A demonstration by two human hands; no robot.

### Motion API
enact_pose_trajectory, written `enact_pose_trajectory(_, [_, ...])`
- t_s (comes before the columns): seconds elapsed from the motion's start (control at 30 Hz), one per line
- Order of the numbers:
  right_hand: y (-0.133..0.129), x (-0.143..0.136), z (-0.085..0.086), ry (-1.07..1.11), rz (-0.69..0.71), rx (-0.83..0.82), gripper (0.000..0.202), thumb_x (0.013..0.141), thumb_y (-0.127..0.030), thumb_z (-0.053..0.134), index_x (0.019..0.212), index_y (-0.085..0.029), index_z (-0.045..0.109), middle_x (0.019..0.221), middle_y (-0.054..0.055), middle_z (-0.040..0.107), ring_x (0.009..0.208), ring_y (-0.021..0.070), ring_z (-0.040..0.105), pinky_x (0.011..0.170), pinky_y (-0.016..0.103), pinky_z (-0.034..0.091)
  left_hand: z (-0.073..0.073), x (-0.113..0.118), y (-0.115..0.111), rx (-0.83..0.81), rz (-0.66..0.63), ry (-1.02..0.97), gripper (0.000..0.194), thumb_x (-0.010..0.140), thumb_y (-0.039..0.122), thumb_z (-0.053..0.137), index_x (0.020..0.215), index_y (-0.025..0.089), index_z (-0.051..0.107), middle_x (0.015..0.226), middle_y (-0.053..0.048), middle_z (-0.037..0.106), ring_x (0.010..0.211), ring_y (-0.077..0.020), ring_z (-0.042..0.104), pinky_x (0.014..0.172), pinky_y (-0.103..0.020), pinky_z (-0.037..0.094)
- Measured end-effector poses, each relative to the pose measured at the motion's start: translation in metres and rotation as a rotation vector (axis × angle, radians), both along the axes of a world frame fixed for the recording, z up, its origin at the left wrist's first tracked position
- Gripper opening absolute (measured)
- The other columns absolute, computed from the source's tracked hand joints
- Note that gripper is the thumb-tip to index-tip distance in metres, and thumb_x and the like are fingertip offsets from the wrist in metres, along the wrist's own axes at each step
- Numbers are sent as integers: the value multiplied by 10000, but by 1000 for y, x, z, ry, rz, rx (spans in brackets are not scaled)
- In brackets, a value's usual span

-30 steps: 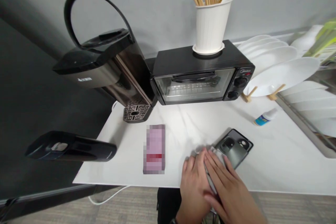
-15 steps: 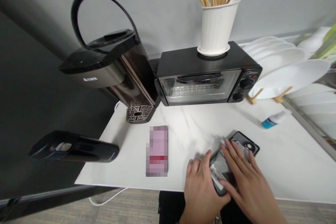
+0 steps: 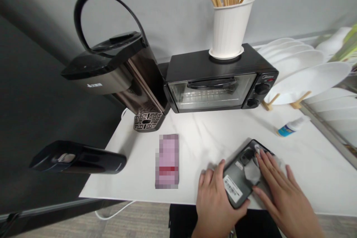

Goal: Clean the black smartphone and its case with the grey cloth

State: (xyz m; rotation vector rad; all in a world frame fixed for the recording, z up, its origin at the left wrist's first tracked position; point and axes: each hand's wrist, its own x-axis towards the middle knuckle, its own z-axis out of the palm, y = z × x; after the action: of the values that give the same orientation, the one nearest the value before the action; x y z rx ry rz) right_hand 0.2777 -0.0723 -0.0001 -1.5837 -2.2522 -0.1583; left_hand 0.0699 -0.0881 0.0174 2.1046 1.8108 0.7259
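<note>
A dark grey phone (image 3: 240, 178) lies back up on the white counter at the lower right, with a white barcode label near its lower end. My left hand (image 3: 216, 197) grips its left edge and lower corner between thumb and fingers. Over the right part of the phone lies my right hand (image 3: 281, 191), fingers together, pressing a crumpled greyish cloth or wipe (image 3: 252, 171) onto the back near the camera. Most of that cloth is hidden under the hand. Left of my hands is a pink blurred packet (image 3: 169, 156).
Behind stand a black toaster oven (image 3: 212, 95) under a white cup of chopsticks (image 3: 231, 26) and a water dispenser (image 3: 147, 81). A dark flask (image 3: 92, 158) is at left; a spray bottle (image 3: 290, 128) and racked plates (image 3: 312, 81) are at right.
My right hand has slid to the right across the phone with the cloth, uncovering more of the phone's back and label. My left hand has stayed in place.
</note>
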Motion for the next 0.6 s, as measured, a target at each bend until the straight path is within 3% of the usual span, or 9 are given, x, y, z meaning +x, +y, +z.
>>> enact_pose_trajectory(0.07, [13,-9,3,4,13,-10,747,1063,-557,328,1666,-148,167,1665,143,351,1511,372,386,1147,621,351,-2,-1,0,-5,3,-3,1079,650,489,880,1547,171,369,1257,-142,698,1085,-353,639,1011,-529,497])
enact_pose_trajectory(0.17, [13,-37,9,-40,166,-2,806,1031,-614,410,1654,-140,222,1651,125,380,1517,345,382,1207,570,274,-6,-2,0,13,-2,13,907,746,365,774,1547,177,392,1333,-139,682,1117,-345,638,1013,-498,500])
enact_pose_trajectory(0.27, [-8,-60,11,-64,352,71,904,981,-677,462,1624,-66,289,1591,146,469,1469,325,453,1235,500,229,-9,-4,2,55,-15,48,741,822,239,634,1529,169,423,1340,-132,693,1085,-327,659,968,-477,513])
enact_pose_trajectory(0.37, [-31,-56,9,-68,414,157,855,990,-649,451,1605,-66,340,1513,126,569,1382,291,548,1215,451,276,-8,-4,3,38,17,53,675,851,165,578,1510,158,433,1202,-128,737,999,-310,674,917,-479,524])
enact_pose_trajectory(0.47, [-37,-31,6,-97,354,125,742,1022,-559,427,1608,-110,352,1529,97,558,1373,288,559,1192,462,311,-4,-2,2,0,7,19,841,776,317,743,1524,146,400,1187,-142,716,1013,-336,661,923,-503,529])
enact_pose_trajectory(0.53, [-27,-12,5,-90,231,64,716,1043,-520,392,1626,-115,308,1572,111,507,1411,316,525,1181,511,325,-2,-2,1,-9,-5,-1,1027,676,456,851,1533,144,378,1219,-155,699,1051,-356,646,953,-519,524])
enact_pose_trajectory(0.6, [-8,-2,5,-48,85,13,709,1063,-514,351,1651,-135,237,1608,127,454,1445,344,488,1166,575,343,0,-1,0,-6,0,-1,1072,657,503,880,1535,157,372,1239,-153,693,1072,-353,641,983,-523,515])
